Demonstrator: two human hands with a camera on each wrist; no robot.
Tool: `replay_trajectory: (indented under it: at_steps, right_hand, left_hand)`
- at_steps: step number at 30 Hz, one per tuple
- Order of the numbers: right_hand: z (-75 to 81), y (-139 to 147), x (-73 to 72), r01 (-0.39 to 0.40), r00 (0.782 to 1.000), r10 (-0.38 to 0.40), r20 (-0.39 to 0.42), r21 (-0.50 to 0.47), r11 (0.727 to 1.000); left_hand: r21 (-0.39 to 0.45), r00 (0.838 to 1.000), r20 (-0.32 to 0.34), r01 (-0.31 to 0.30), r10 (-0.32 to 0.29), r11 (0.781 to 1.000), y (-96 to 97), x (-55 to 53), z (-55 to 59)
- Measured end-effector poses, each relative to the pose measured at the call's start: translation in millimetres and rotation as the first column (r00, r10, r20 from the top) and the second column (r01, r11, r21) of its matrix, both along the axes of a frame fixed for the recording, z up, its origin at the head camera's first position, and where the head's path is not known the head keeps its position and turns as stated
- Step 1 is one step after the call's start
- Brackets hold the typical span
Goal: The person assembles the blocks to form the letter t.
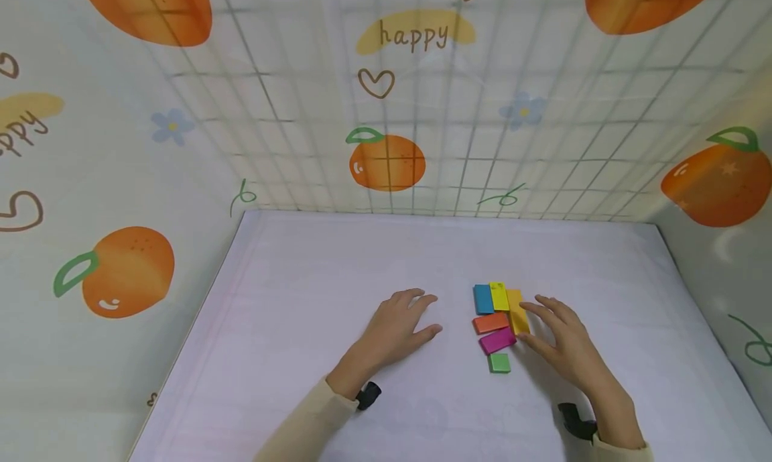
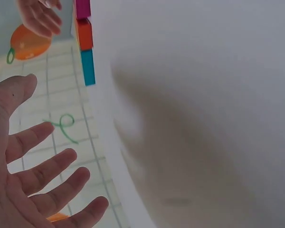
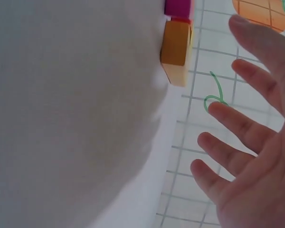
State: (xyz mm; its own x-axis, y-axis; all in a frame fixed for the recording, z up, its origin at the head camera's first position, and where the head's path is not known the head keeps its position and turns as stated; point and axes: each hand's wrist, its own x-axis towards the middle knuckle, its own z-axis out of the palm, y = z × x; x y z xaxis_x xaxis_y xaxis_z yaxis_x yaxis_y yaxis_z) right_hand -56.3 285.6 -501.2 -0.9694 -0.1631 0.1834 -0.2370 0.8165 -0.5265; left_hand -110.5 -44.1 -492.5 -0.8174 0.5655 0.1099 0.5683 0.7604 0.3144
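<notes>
Several coloured blocks lie in a close cluster on the white table: a blue block (image 1: 484, 300), a yellow block (image 1: 498, 296), a long amber block (image 1: 517, 312), an orange-red block (image 1: 491, 324), a magenta block (image 1: 498, 341) and a small green block (image 1: 499, 363). My right hand (image 1: 561, 334) is just right of the amber block, fingers spread and holding nothing; its fingertips overlap that block's edge in the head view. In the right wrist view a gap shows between fingers and amber block (image 3: 175, 45). Left of the cluster, my left hand (image 1: 395, 328) is spread, with nothing in it.
The white tabletop (image 1: 301, 281) meets an upright printed cloth (image 1: 313, 113) with oranges, hearts and grid lines at its back edge. Similar printed sheets stand along the left and right sides. Each wrist wears a black band (image 1: 368, 395).
</notes>
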Motion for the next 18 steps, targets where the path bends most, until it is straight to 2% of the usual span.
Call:
replay_trajectory:
  at_steps: [10,18]
  right_hand:
    - [-6.8,-1.3,-3.0,-0.017,0.992,0.021,0.127,-0.035,0.999]
    - [-11.2,-1.5,-6.0,-0.056,0.988,0.063,0.139,-0.051,0.997]
  left_hand:
    - [-0.049,0.997,0.065,0.035,-0.032,0.998,32.9,-1.3,-0.9]
    - [-0.077,0.994,0.104,0.05,-0.042,0.996,57.8,-2.3,-7.9]
